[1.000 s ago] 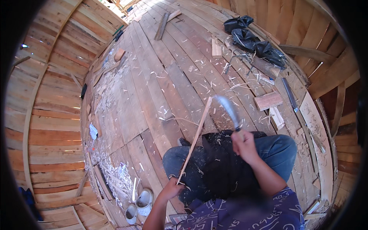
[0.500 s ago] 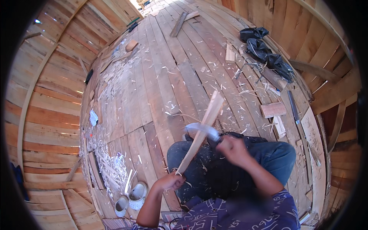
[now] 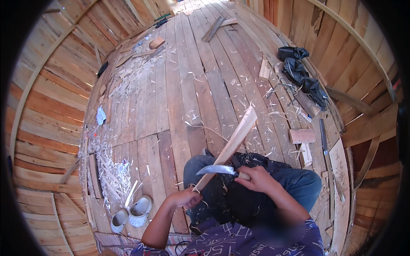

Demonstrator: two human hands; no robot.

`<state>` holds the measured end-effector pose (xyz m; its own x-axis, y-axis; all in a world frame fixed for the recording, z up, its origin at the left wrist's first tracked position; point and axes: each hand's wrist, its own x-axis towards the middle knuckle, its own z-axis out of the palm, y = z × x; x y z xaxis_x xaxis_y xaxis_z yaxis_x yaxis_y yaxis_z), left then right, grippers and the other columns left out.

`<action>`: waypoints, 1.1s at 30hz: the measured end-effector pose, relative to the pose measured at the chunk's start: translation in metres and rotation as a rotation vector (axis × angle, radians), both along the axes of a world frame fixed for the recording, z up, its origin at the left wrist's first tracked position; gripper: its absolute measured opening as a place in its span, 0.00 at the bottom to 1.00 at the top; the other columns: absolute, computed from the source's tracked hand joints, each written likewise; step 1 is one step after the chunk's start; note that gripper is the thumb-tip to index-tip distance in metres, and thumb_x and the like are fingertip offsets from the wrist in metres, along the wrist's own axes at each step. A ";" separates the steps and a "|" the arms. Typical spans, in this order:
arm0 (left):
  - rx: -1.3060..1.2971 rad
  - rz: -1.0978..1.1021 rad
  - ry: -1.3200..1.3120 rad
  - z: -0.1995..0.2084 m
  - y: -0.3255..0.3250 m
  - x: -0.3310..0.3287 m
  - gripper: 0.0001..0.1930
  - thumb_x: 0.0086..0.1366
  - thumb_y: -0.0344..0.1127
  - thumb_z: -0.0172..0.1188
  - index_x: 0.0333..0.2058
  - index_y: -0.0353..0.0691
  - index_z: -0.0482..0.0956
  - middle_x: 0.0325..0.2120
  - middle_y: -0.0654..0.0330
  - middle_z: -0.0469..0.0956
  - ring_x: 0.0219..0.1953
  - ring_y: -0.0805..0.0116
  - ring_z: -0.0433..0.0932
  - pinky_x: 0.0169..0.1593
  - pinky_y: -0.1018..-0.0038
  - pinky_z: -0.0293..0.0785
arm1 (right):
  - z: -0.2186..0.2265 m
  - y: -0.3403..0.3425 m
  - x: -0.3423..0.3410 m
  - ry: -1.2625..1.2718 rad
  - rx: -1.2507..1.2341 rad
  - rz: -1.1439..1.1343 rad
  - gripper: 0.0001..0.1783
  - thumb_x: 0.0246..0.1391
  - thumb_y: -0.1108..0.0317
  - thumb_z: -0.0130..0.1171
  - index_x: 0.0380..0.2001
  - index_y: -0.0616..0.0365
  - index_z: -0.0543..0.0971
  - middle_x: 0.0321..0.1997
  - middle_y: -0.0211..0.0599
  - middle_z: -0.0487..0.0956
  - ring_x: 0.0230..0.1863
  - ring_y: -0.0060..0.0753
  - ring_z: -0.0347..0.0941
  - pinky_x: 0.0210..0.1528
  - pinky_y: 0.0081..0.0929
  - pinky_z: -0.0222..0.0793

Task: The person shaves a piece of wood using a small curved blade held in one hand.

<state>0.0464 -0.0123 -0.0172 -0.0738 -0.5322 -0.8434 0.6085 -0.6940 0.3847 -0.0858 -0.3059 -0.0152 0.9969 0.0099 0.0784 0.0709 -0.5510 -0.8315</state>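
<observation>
My left hand [image 3: 186, 198] is closed around the lower end of a long pale wooden stick [image 3: 236, 134], which slants up and away to the right, wider at its far end. In my right hand [image 3: 259, 179] is a knife [image 3: 217, 170] with a curved metal blade and a wooden handle. Its blade lies across the lower part of the stick, a short way above my left hand; whether the edge bites into the wood I cannot tell. Both hands are over my bent legs [image 3: 299, 184], where small wood chips lie on the dark cloth.
Shavings [image 3: 115, 170] are heaped on the plank floor [image 3: 171, 106] at left, near a pair of white clogs [image 3: 140, 211]. To the right lie a wood block [image 3: 302, 136], a long board [image 3: 338, 187] and black plastic bags [image 3: 297, 70]. Plank walls [image 3: 47, 128] stand on both sides.
The knife has come down along the stick, closer to my left hand, and its blade is now sharp instead of blurred. My left hand keeps its hold. The whole view has shifted slightly.
</observation>
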 end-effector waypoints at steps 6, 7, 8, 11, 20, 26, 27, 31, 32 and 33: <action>0.019 0.002 -0.026 0.008 -0.007 -0.003 0.12 0.54 0.32 0.51 0.16 0.47 0.59 0.12 0.73 0.54 0.13 0.83 0.51 0.15 0.81 0.44 | -0.003 -0.005 0.006 -0.067 -0.100 -0.007 0.13 0.53 0.59 0.59 0.34 0.57 0.75 0.23 0.48 0.77 0.28 0.53 0.76 0.28 0.40 0.71; 0.016 0.020 -0.009 0.010 -0.007 -0.002 0.12 0.54 0.32 0.51 0.16 0.47 0.59 0.12 0.73 0.55 0.13 0.83 0.51 0.15 0.81 0.44 | -0.011 -0.015 0.008 -0.131 -0.138 -0.047 0.13 0.54 0.59 0.58 0.34 0.57 0.74 0.25 0.49 0.78 0.30 0.54 0.76 0.30 0.41 0.72; 0.023 0.010 -0.072 0.010 -0.002 -0.002 0.12 0.55 0.32 0.51 0.16 0.46 0.60 0.12 0.73 0.55 0.13 0.83 0.52 0.15 0.81 0.45 | -0.013 -0.047 0.012 -0.024 -0.007 -0.417 0.13 0.56 0.58 0.56 0.30 0.57 0.73 0.21 0.40 0.72 0.25 0.42 0.69 0.26 0.36 0.66; -0.001 -0.042 -0.159 0.004 -0.005 -0.009 0.12 0.55 0.32 0.52 0.15 0.45 0.62 0.12 0.72 0.57 0.13 0.83 0.54 0.15 0.80 0.47 | -0.016 -0.153 0.001 -0.312 0.422 -1.310 0.18 0.62 0.57 0.50 0.23 0.57 0.69 0.15 0.22 0.61 0.16 0.13 0.54 0.17 0.21 0.50; -0.006 -0.059 -0.181 0.005 -0.006 -0.004 0.12 0.56 0.31 0.51 0.15 0.44 0.63 0.11 0.72 0.58 0.12 0.83 0.55 0.16 0.81 0.48 | 0.014 -0.002 -0.025 0.107 0.154 -0.335 0.16 0.50 0.61 0.65 0.35 0.62 0.77 0.22 0.48 0.77 0.24 0.39 0.78 0.28 0.33 0.71; -0.034 0.047 -0.216 0.015 -0.006 -0.015 0.14 0.59 0.35 0.51 0.14 0.44 0.65 0.10 0.71 0.58 0.10 0.81 0.55 0.14 0.79 0.48 | 0.016 -0.012 0.013 0.129 0.208 -0.470 0.14 0.50 0.61 0.65 0.31 0.62 0.77 0.21 0.49 0.76 0.24 0.40 0.77 0.27 0.32 0.69; 0.000 0.051 -0.182 0.016 -0.007 -0.013 0.14 0.59 0.35 0.51 0.14 0.44 0.65 0.10 0.71 0.58 0.10 0.81 0.56 0.14 0.79 0.48 | 0.008 -0.026 0.016 0.153 0.286 -0.491 0.14 0.50 0.61 0.64 0.30 0.62 0.77 0.21 0.48 0.76 0.23 0.36 0.76 0.27 0.31 0.69; 0.028 -0.056 -0.263 0.013 -0.011 -0.012 0.15 0.60 0.37 0.49 0.14 0.44 0.65 0.10 0.70 0.60 0.10 0.78 0.58 0.14 0.79 0.51 | 0.004 0.013 0.006 0.037 0.225 -0.534 0.13 0.49 0.65 0.66 0.30 0.63 0.77 0.21 0.46 0.77 0.23 0.22 0.72 0.26 0.26 0.68; 0.017 -0.107 -0.346 0.012 -0.009 -0.012 0.15 0.60 0.37 0.49 0.15 0.43 0.65 0.10 0.70 0.60 0.10 0.78 0.58 0.14 0.79 0.52 | 0.003 0.023 -0.001 0.017 0.252 -0.535 0.13 0.49 0.65 0.66 0.31 0.63 0.77 0.21 0.46 0.77 0.23 0.22 0.73 0.26 0.26 0.69; 0.005 -0.090 -0.340 0.013 -0.011 -0.009 0.15 0.60 0.37 0.49 0.15 0.43 0.65 0.11 0.69 0.61 0.10 0.78 0.59 0.14 0.79 0.53 | 0.005 0.027 -0.005 -0.003 0.279 -0.538 0.13 0.49 0.64 0.66 0.31 0.63 0.77 0.21 0.46 0.78 0.22 0.23 0.73 0.26 0.26 0.69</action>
<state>0.0377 -0.0231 -0.0040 0.1650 -0.5324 -0.8303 0.3822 -0.7415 0.5514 -0.0905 -0.2789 -0.0097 0.8559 -0.5170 0.0083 -0.1549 -0.2716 -0.9499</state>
